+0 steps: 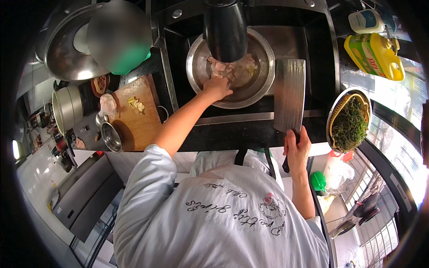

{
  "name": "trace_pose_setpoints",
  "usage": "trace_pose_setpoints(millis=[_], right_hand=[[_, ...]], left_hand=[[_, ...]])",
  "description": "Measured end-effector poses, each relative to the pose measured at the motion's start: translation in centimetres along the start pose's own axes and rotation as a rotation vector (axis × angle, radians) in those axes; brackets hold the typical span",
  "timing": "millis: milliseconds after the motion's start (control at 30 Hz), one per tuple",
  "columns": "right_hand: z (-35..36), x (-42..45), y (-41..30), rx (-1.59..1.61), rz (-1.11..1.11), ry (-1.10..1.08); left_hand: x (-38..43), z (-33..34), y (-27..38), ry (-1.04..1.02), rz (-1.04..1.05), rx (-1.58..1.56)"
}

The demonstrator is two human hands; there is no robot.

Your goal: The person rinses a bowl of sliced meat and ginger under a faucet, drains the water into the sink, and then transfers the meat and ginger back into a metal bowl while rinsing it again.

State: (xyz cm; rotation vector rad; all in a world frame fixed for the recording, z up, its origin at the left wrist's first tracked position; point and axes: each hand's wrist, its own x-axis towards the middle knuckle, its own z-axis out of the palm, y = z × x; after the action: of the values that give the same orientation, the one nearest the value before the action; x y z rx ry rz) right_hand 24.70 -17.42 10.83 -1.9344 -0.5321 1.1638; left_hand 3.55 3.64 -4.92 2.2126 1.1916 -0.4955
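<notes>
My right hand (297,149) grips the handle of a broad steel cleaver (290,95). Its blade points away from me over the right part of the black sink (321,67) and its front edge. My left hand (217,88) reaches into a steel basin (191,72) in the sink, with the fingertips at pale raw meat pieces (239,72); whether they grip a piece I cannot tell. Some of the meat lies in shallow liquid, partly hidden beneath a black faucet (225,37).
Left of the sink lies a wooden cutting board (137,124) with chopped garlic (136,105); a small steel bowl (111,136) sits at its edge. On the right stand a basket of dark greens (350,124), a yellow detergent jug (375,57) and a white bottle (366,21).
</notes>
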Motion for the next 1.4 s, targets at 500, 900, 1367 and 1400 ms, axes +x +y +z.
trace_pose_setpoints(millis=[500, 900, 1367, 1400], right_hand=[[-0.6, 0.4, 0.5, -0.016, 0.034, -0.018], [-0.5, 0.8, -0.5, -0.02, 0.019, -0.024], [6.0, -1.9, -2.0, -0.035, -0.168, -0.211], [7.3, -2.5, -2.6, -0.072, -0.167, -0.265]], left_hand=[[9.1, 6.5, -4.8, 0.177, -0.172, -0.84], [1.5, -2.2, -1.5, -0.252, -0.083, -1.894], [-9.0, -2.5, 1.1, 0.657, -0.014, -1.395], [-11.4, -2.5, -0.5, 0.794, -0.078, -1.266]])
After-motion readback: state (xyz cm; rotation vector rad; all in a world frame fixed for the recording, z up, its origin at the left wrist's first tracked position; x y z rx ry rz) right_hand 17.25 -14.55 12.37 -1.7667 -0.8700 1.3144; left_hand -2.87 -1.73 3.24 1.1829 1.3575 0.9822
